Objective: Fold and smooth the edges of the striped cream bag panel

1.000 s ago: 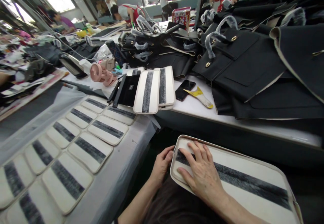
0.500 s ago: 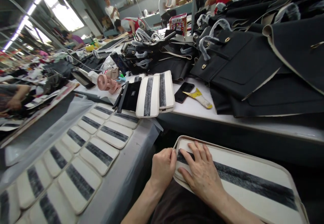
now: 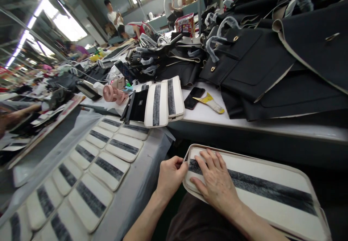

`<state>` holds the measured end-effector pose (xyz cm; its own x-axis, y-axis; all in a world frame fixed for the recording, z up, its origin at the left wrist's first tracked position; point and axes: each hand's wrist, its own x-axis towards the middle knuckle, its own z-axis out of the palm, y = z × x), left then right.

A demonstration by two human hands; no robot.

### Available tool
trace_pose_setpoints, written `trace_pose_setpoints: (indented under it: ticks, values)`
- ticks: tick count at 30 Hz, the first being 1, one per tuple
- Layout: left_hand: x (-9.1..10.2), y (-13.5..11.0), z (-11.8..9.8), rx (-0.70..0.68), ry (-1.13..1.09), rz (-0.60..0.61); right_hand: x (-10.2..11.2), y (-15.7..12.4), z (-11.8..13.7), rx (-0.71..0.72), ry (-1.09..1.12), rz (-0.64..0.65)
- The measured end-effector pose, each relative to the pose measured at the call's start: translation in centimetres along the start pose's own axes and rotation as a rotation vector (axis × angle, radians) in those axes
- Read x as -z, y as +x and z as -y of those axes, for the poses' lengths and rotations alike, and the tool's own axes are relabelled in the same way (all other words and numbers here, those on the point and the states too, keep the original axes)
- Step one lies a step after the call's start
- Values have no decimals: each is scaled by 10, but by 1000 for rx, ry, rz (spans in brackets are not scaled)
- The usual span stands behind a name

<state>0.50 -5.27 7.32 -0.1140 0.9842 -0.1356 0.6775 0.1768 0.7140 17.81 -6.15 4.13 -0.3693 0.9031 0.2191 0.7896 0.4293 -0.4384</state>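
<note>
Across my lap lies a long white panel (image 3: 261,168) with rounded corners, a raised edge strip and a dark grey smudged band along its middle. My left hand (image 3: 171,174) is closed at the panel's left end, thumb and forefinger pinching the pale edge strip (image 3: 185,158). Between those fingers the strip is mostly hidden. Flat on the panel near that same end rests my right hand (image 3: 216,175), palm down with fingers apart, covering part of the dark band.
Several smaller white panels with dark bands (image 3: 108,170) lie in rows on the left table. Ahead are stacked panels (image 3: 157,105), a phone (image 3: 194,98), a yellow-handled scraper-like tool (image 3: 210,102), a pink fan (image 3: 112,94) and black leather bag pieces (image 3: 252,66). Other people work farther back.
My left hand has moved slightly left and down, and its pinch on the edge strip now shows. The right hand stays on the panel. The whole view has shifted a little.
</note>
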Motion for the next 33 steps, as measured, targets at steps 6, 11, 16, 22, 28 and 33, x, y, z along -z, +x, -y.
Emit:
trace_pose_setpoints:
  ticks: [6, 11, 16, 22, 28, 33]
  values:
    - [-15, 5, 2, -78, 170, -195, -2, -1, -2, -4, 9, -15]
    - [-14, -2, -4, -62, 92, -158, 0, -2, -2, -4, 15, -6]
    - [-2, -7, -4, -74, -23, -17, 4, -2, -1, 2, 10, 27]
    - [2, 4, 11, 115, -493, 209, 3, -2, -1, -8, 26, 5]
    - [6, 21, 17, 311, -715, 437, 1, -2, -2, -17, 40, 15]
    - [15, 36, 18, 344, -661, 592, -1, -1, -4, -21, 49, 12]
